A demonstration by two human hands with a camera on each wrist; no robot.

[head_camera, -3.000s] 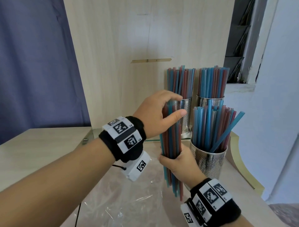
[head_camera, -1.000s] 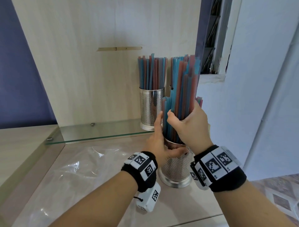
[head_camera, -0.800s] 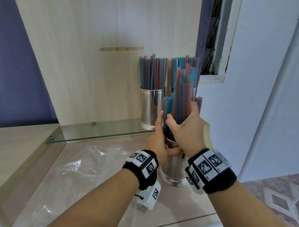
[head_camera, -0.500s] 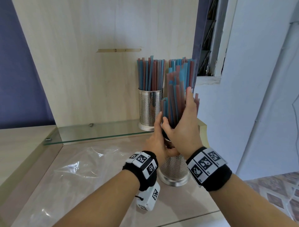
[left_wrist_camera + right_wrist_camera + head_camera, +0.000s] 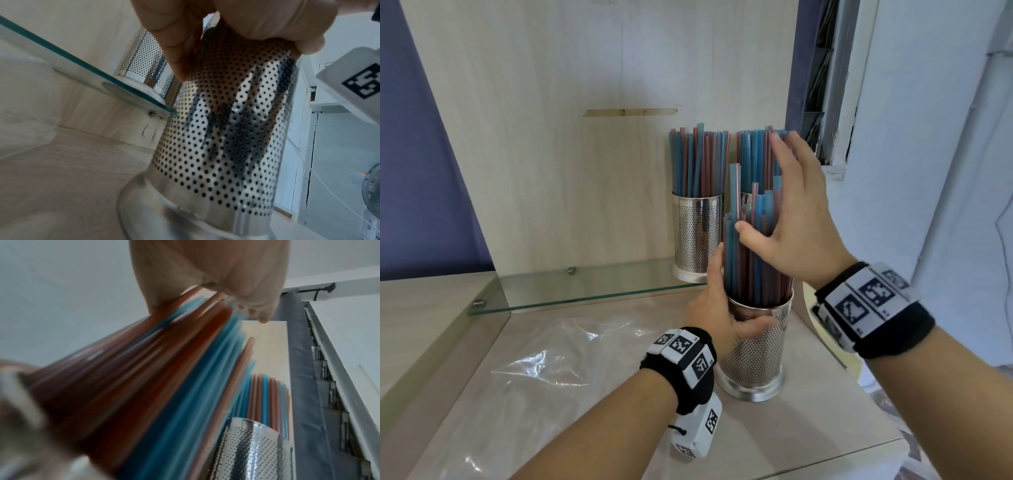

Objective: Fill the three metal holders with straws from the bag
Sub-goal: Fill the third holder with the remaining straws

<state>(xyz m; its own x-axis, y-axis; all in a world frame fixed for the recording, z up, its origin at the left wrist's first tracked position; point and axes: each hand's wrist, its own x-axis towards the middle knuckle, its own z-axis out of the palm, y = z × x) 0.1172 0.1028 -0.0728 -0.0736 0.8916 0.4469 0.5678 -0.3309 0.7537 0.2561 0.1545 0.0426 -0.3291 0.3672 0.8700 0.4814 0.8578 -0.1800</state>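
The near perforated metal holder stands on the counter, packed with blue and red straws whose tops are uneven. My left hand grips its rim, thumb across the front, and the left wrist view shows the fingers wrapped round the holder. My right hand lies flat against the right side of the straws, fingers straight and thumb touching the front of them. In the right wrist view the straws run up to that palm. Two more holders, both full, stand behind on the glass shelf.
The clear plastic bag lies flat on the wooden counter to the left of the near holder. The glass shelf juts out above the counter's back. A wooden panel stands behind, and a white wall is close on the right.
The bundle has slid down into the near holder. My right hand has let go of it and opened flat along the straws. The left hand stays on the rim.
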